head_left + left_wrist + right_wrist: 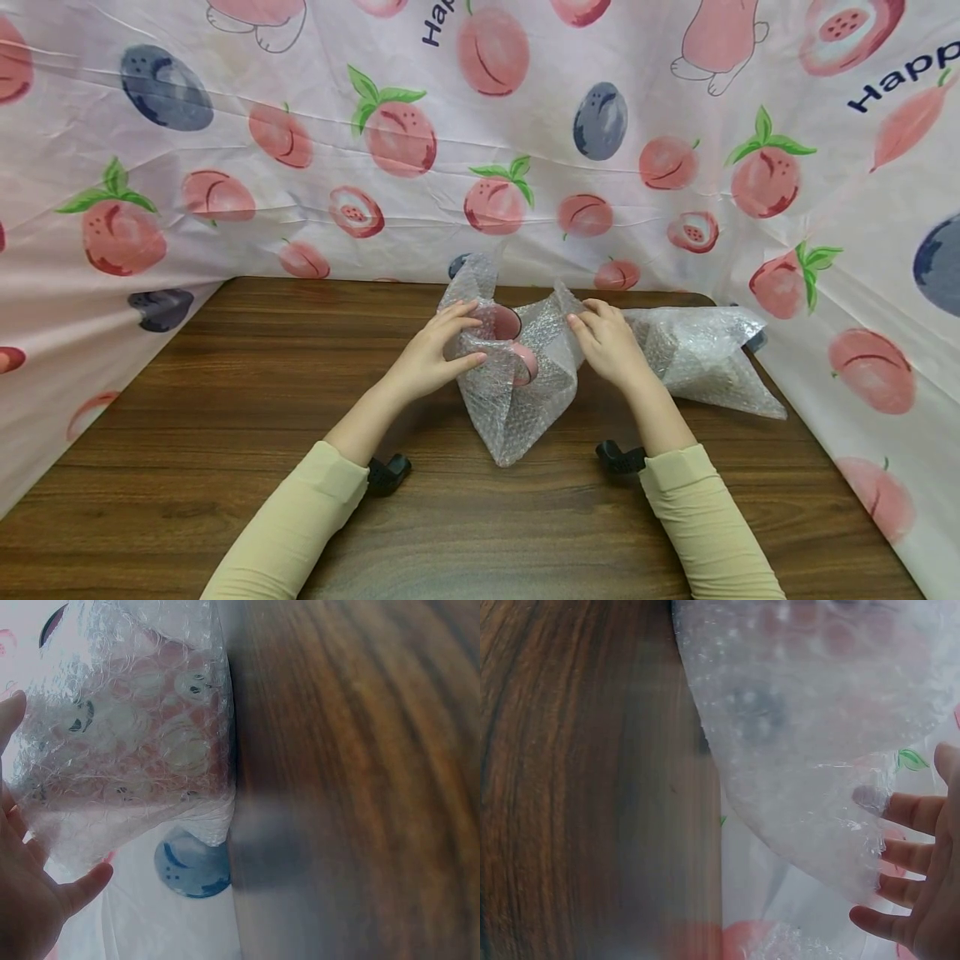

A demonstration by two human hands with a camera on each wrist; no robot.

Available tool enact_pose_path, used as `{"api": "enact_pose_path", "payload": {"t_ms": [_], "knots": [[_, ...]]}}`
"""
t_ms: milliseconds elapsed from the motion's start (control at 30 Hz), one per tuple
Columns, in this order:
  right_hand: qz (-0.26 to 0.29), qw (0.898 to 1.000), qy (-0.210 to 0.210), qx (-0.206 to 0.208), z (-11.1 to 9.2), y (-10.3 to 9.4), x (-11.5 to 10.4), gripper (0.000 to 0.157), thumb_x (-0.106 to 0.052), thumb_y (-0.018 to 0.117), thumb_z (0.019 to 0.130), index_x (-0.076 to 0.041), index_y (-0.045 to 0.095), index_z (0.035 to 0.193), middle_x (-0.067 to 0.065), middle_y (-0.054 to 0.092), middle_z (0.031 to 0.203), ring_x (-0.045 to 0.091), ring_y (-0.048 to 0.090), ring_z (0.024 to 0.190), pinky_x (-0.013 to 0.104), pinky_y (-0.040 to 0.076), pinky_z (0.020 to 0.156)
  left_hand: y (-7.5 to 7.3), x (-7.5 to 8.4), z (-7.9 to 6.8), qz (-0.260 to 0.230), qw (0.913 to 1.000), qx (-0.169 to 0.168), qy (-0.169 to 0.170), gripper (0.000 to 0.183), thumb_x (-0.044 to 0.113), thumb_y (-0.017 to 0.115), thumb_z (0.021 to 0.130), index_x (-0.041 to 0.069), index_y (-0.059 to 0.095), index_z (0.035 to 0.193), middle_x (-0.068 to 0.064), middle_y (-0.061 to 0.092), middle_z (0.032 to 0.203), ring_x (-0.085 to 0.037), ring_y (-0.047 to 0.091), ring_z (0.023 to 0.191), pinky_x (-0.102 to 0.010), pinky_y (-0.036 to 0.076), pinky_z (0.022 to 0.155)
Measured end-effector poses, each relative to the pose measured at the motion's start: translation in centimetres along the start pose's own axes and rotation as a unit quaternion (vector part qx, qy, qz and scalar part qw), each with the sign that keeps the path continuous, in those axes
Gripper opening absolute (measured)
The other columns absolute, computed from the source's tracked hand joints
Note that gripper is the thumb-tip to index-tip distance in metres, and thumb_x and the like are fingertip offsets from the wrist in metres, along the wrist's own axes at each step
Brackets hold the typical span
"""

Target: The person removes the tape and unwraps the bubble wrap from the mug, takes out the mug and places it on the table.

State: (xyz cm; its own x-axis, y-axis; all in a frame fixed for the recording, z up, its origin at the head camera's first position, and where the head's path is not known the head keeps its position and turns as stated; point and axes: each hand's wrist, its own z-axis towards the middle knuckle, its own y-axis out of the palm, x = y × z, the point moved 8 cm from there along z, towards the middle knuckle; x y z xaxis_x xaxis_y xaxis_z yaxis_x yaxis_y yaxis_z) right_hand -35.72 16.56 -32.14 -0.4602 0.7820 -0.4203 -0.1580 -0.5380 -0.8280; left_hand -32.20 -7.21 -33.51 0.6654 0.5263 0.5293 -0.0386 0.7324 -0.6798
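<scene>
A pink mug (529,360) stands within a sheet of bubble wrap (506,429), its rim and handle showing through the opening at the top. Pale ghost-like faces on the mug show through the plastic in the left wrist view. My left hand (429,357) rests against the wrap on the mug's left side, with fingers spread and the thumb near the handle. On the other side, my right hand (611,343) touches the raised right flap. Its fingers are extended in the right wrist view, and one fingertip (868,798) lies behind the clear plastic.
Another bubble-wrapped bundle (697,350) lies at the right rear of the brown wooden table (225,417). A fruit-printed cloth (300,208) hangs behind and along both sides. Black wrist devices (388,475) show beside both forearms.
</scene>
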Motion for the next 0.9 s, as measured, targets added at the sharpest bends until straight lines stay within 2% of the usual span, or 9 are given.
{"api": "enact_pose_path", "payload": {"t_ms": [300, 500, 633, 767, 900], "knots": [[-0.002, 1.0, 0.008, -0.028, -0.3, -0.4, 0.2, 0.054, -0.046, 0.04, 0.101, 0.0, 0.068, 0.096, 0.021, 0.036, 0.147, 0.042, 0.029, 0.135, 0.06, 0.022, 0.106, 0.2, -0.2, 0.0, 0.004, 1.0, -0.002, -0.006, 0.052, 0.03, 0.072, 0.087, 0.004, 0.057, 0.13, -0.003, 0.036, 0.151, -0.019, 0.02, 0.142, -0.048, 0.021, 0.111], [0.0, 0.999, 0.01, -0.036, -0.6, -1.1, -0.1, 0.049, -0.053, 0.049, 0.095, -0.01, 0.063, 0.076, 0.02, 0.036, 0.148, 0.043, 0.03, 0.134, 0.061, 0.025, 0.104, 0.2, -0.2, 0.1, 0.001, 1.0, -0.002, -0.009, 0.052, 0.03, 0.072, 0.087, 0.004, 0.057, 0.13, -0.003, 0.036, 0.151, -0.02, 0.02, 0.142, -0.049, 0.022, 0.111], [0.002, 0.998, 0.004, -0.055, -0.8, -1.2, -0.3, 0.046, -0.053, 0.058, 0.091, -0.014, 0.058, 0.068, 0.02, 0.043, 0.143, 0.043, 0.034, 0.132, 0.057, 0.03, 0.102, 0.2, -0.2, 0.1, 0.0, 0.9999, -0.004, -0.01, 0.052, 0.029, 0.072, 0.088, 0.004, 0.057, 0.13, -0.003, 0.036, 0.151, -0.02, 0.02, 0.142, -0.05, 0.021, 0.111], [0.006, 0.997, -0.016, -0.074, -1.2, -1.3, -0.6, 0.037, -0.045, 0.066, 0.088, -0.014, 0.06, 0.069, 0.02, 0.05, 0.137, 0.043, 0.034, 0.133, 0.055, 0.027, 0.106, 0.2, -0.2, 0.1, 0.0, 0.9999, -0.004, -0.013, 0.052, 0.03, 0.072, 0.088, 0.004, 0.057, 0.13, -0.003, 0.035, 0.151, -0.02, 0.019, 0.142, -0.05, 0.021, 0.111], [0.0, 0.994, -0.04, -0.104, -1.8, -1.2, -0.5, 0.03, -0.039, 0.069, 0.087, -0.009, 0.07, 0.086, 0.022, 0.05, 0.136, 0.042, 0.036, 0.132, 0.054, 0.027, 0.107, 0.2, -0.2, 0.1, 0.002, 0.9999, -0.004, -0.014, 0.052, 0.03, 0.072, 0.087, 0.004, 0.057, 0.13, -0.003, 0.035, 0.151, -0.02, 0.019, 0.142, -0.05, 0.021, 0.111]]}}
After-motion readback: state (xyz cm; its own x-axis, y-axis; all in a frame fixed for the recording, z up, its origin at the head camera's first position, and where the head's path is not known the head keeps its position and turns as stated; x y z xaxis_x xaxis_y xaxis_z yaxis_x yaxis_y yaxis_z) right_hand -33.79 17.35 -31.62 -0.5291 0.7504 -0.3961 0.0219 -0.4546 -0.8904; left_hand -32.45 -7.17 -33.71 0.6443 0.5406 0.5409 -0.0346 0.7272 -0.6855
